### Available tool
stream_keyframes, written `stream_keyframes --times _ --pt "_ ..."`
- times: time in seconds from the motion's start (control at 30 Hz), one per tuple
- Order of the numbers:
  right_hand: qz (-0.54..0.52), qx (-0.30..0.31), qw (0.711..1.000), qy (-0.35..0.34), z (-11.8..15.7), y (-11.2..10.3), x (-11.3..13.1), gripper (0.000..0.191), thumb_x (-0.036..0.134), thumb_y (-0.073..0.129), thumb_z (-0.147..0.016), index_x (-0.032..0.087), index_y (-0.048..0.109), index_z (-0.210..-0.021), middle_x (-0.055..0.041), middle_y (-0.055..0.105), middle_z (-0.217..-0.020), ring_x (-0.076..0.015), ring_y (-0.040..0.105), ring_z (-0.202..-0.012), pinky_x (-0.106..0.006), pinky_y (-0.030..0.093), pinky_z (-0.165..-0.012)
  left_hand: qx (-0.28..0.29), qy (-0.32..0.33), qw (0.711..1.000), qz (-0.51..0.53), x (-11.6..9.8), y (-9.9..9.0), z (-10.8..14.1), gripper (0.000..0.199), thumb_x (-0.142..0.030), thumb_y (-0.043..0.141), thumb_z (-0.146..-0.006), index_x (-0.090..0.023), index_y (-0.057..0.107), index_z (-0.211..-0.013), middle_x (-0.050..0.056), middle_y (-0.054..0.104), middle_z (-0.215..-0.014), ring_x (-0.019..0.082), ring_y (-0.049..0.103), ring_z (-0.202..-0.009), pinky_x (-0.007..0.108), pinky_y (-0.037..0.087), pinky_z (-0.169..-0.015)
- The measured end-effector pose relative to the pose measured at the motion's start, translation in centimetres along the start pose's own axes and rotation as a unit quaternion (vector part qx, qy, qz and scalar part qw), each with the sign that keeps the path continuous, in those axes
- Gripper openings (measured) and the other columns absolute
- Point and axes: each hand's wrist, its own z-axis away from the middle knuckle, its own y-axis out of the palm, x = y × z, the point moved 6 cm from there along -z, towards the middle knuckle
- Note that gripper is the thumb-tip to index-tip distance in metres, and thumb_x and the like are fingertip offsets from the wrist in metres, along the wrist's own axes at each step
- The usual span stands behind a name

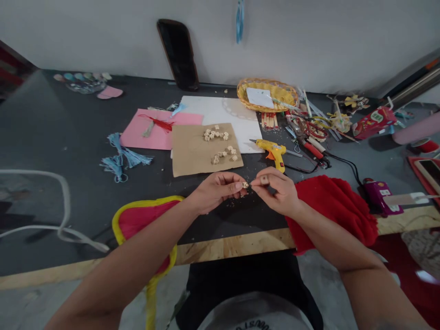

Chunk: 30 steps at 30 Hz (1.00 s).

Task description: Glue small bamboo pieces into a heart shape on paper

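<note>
Against a pale grey wall (120, 41), at a dark worktop (85, 137) with a raw wood edge: close finger work on a small beige piece (245, 185), pinched between thumb and fingers of the left hand (220, 190), just above the worktop near the front edge. Opposite, with fingertips drawn together beside the piece, the right hand (280, 190); impossible to tell whether gripping anything at the tips. By appearance, mid-step in shaping or joining the piece, with the next move calling for a steady left pinch and fine placement from the right. Behind, on brown card (189, 151), more beige clusters (216, 134) in two loose groups; to the right of the card, a yellow glue gun (273, 149), untouched.

Farther back, a wicker basket (264, 109) with white paper (258, 96) inside and a clear strip (282, 104) across the rim. At far left, a clear dish (85, 87) bearing pastel rounded pieces (79, 77). To the right, a red carton (374, 123) and a purple carton (383, 197), contents hidden.
</note>
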Motion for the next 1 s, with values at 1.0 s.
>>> stream_keyframes --times 1.0 --pt "-0.050 0.021 0.998 0.043 0.2 0.1 -0.9 0.027 0.029 0.069 -0.084 0.019 0.064 -0.108 -0.0070 0.061 -0.096 -0.0106 0.056 -0.066 -0.026 0.053 -0.058 -0.007 0.013 0.999 -0.042 -0.2 0.0 0.0 0.035 -0.039 0.087 -0.059 -0.012 0.070 -0.073 0.002 0.068 -0.066 0.007 0.056 -0.057 0.018 0.043 -0.056"
